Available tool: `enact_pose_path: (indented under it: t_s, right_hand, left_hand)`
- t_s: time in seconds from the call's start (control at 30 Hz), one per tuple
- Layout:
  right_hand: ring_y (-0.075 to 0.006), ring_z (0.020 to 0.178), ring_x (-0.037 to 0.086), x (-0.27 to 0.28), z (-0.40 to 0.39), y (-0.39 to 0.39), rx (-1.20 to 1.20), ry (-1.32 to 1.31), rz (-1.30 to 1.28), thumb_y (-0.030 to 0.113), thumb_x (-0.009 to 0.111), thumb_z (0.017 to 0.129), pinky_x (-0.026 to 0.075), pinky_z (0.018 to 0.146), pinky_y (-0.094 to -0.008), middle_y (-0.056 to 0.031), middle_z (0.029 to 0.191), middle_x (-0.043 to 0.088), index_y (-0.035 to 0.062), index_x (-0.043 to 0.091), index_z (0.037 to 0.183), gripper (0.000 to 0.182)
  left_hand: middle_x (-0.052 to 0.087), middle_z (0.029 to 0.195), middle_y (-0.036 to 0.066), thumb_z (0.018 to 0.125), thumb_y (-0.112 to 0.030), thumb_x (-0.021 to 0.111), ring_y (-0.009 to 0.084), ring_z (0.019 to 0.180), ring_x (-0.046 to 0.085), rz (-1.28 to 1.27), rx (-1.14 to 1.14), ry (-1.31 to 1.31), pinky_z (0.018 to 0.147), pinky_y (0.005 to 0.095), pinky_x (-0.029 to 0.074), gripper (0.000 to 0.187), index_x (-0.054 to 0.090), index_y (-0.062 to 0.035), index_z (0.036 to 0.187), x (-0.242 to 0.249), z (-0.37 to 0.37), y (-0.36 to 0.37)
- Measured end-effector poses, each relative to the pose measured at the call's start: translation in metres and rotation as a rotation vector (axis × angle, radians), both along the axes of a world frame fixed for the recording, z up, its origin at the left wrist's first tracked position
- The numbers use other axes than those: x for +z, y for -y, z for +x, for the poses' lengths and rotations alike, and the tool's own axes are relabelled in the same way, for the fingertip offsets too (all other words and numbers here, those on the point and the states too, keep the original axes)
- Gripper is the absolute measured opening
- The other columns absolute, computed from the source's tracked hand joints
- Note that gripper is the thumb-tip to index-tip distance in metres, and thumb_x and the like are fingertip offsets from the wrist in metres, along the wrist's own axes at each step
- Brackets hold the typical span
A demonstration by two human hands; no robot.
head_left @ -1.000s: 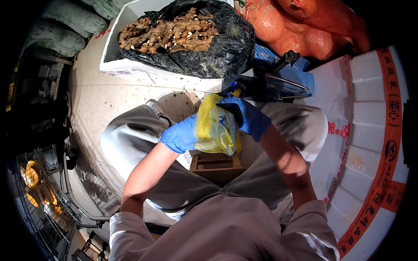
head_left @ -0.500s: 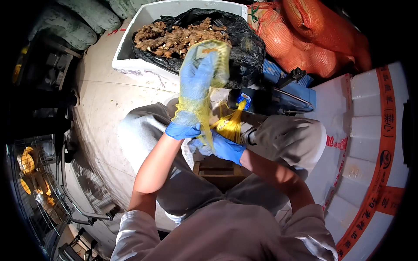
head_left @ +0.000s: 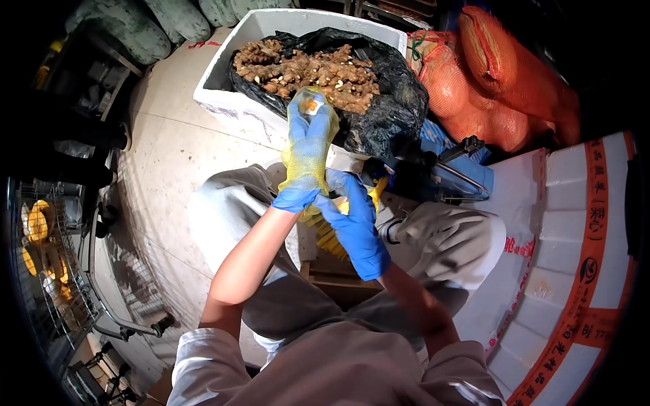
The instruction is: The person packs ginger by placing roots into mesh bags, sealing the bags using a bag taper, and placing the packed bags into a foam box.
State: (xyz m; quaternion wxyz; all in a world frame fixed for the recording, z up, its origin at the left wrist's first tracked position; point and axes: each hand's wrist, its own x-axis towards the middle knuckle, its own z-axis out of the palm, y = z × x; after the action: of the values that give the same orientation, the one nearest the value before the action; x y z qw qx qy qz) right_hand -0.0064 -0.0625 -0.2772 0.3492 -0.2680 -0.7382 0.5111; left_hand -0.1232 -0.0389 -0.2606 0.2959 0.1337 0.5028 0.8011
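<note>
My left hand, in a blue glove, is inside a yellow mesh bag that covers it like a sleeve down to the wrist. Its fingers point up and apart under the netting, with a small white and orange-brown patch showing between them. They overlap the near edge of the ginger in this view. My right hand, also blue-gloved, is beside the left wrist, thumb and fingers closed on the loose lower edge of the mesh bag. More yellow netting hangs below, partly hidden behind the right hand.
The ginger lies on a black plastic bag in a white foam box. Red mesh sacks are at its right. White foam boxes with printed tape flank my right side; a wire cart is at left.
My left hand has drawn back slightly from the ginger, and the mesh sits closer around its fingers. My right hand has turned more upright beside the left wrist. The view has shifted slightly.
</note>
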Motion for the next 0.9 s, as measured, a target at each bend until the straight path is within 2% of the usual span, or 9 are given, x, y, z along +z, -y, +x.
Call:
enact_pose_path:
  t_s: [0.07,0.2,0.27,0.37,0.43,0.5,0.63,0.73,0.9]
  right_hand:
    - [-0.0166,0.080,0.051,0.003,0.003,-0.011,-0.001,-0.086,-0.015,0.002,0.058,0.074,0.041,0.074,-0.0259,-0.0081,0.084,0.054,-0.0009,0.055,0.087,0.014]
    - [-0.0079,0.079,0.046,-0.001,0.005,-0.017,0.023,-0.175,-0.584,0.005,0.047,0.082,0.038,0.071,-0.0217,-0.0002,0.087,0.049,0.0027,0.052,0.093,0.012]
    - [-0.0048,0.075,0.043,-0.009,-0.001,-0.009,0.006,-0.572,-1.020,0.006,0.042,0.084,0.036,0.067,-0.0191,0.0015,0.084,0.047,0.0046,0.048,0.094,0.012]
    - [-0.0043,0.072,0.041,0.011,0.000,-0.002,0.111,-0.419,-0.975,0.002,0.045,0.082,0.034,0.063,-0.0179,0.0022,0.080,0.045,0.0061,0.045,0.092,0.011]
    - [-0.0077,0.067,0.043,0.008,-0.004,0.001,-0.034,-0.222,-0.691,-0.006,0.053,0.071,0.037,0.059,-0.0210,0.0007,0.078,0.044,0.0060,0.044,0.087,0.022]
    - [-0.0250,0.063,0.051,-0.010,-0.005,-0.004,-0.249,0.129,0.026,0.001,0.056,0.072,0.040,0.057,-0.0262,-0.0091,0.078,0.052,0.0041,0.044,0.092,0.023]
    - [-0.0162,0.059,0.049,0.003,-0.015,-0.027,-0.135,0.160,0.136,-0.003,0.056,0.065,0.041,0.055,-0.0286,-0.0082,0.070,0.050,0.0007,0.047,0.088,0.025]
    - [-0.0295,0.059,0.052,0.020,-0.020,-0.028,0.076,0.103,0.899,-0.001,0.058,0.063,0.043,0.052,-0.0361,-0.0117,0.071,0.052,0.0011,0.051,0.102,0.039]
    - [-0.0193,0.062,0.052,0.023,-0.006,0.003,0.411,0.137,1.183,0.014,0.057,0.070,0.042,0.055,-0.0296,-0.0064,0.071,0.049,0.0037,0.053,0.099,0.031]
  left_hand:
    - [0.052,0.086,0.003,0.083,-0.015,0.052,0.0099,0.070,0.053,0.093,0.019,0.028,0.061,0.0232,0.047,0.033,0.041,-0.0066,0.112,-0.010,-0.007,-0.003]
    - [0.053,0.080,0.005,0.083,-0.012,0.047,0.0122,0.058,0.054,-0.011,0.051,0.083,0.048,0.0240,0.047,0.024,0.043,-0.0050,0.106,-0.024,-0.004,-0.007]
    - [0.054,0.077,0.006,0.084,-0.012,0.046,0.0130,0.055,0.054,-0.090,0.073,0.160,0.047,0.0240,0.047,0.020,0.044,-0.0049,0.102,-0.040,-0.002,-0.006]
    - [0.054,0.070,0.007,0.084,-0.012,0.044,0.0146,0.050,0.055,-0.145,0.128,0.231,0.043,0.0244,0.046,0.013,0.044,-0.0046,0.095,-0.042,-0.011,-0.006]
    - [0.053,0.068,0.006,0.084,-0.012,0.043,0.0137,0.050,0.054,-0.209,0.187,0.148,0.042,0.0238,0.045,0.015,0.043,-0.0041,0.096,-0.031,-0.015,-0.003]
    - [0.052,0.071,0.007,0.085,-0.014,0.045,0.0123,0.050,0.051,-0.205,0.147,0.127,0.040,0.0231,0.042,0.014,0.044,-0.0039,0.095,-0.036,-0.006,-0.002]
    - [0.050,0.071,0.005,0.085,-0.017,0.046,0.0104,0.051,0.045,-0.238,0.191,0.014,0.045,0.0231,0.038,0.015,0.047,-0.0041,0.091,-0.050,0.007,-0.001]
    - [0.046,0.064,0.000,0.086,-0.020,0.046,0.0070,0.050,0.038,-0.141,0.081,-0.119,0.046,0.0209,0.033,0.018,0.051,-0.0033,0.085,-0.060,-0.010,0.003]
    - [0.037,0.051,-0.007,0.085,-0.026,0.049,0.0028,0.042,0.031,-0.197,-0.076,0.018,0.037,0.0201,0.024,0.025,0.056,-0.0043,0.074,-0.034,-0.019,0.013]
